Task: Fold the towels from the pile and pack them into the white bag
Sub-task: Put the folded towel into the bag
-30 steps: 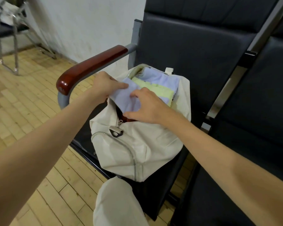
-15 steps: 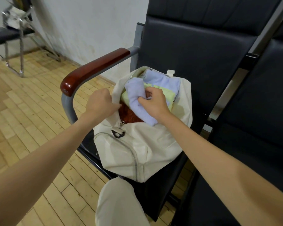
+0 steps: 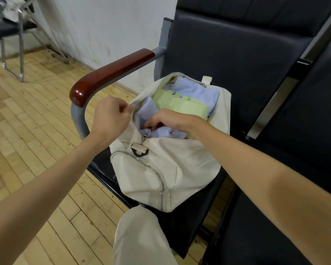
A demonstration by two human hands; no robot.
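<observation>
The left hand (image 3: 111, 115) pinches the left lip of the bag (image 3: 161, 169) and pulls it outward, toward the armrest (image 3: 111, 77), holding the mouth open. The bag sits on the chair (image 3: 237, 54) seat, its long axis running away from the person toward the backrest. Just right of that lip, the right hand (image 3: 172, 119) is curled down into the near end of the opening, pressing a lilac towel (image 3: 168, 133) inward; whether its fingers grip the cloth cannot be told. Beyond it in the bag lie a green towel (image 3: 182, 104) and another lilac one. The right hand is nearer the towel, so pushing it deeper is likely its job.
</observation>
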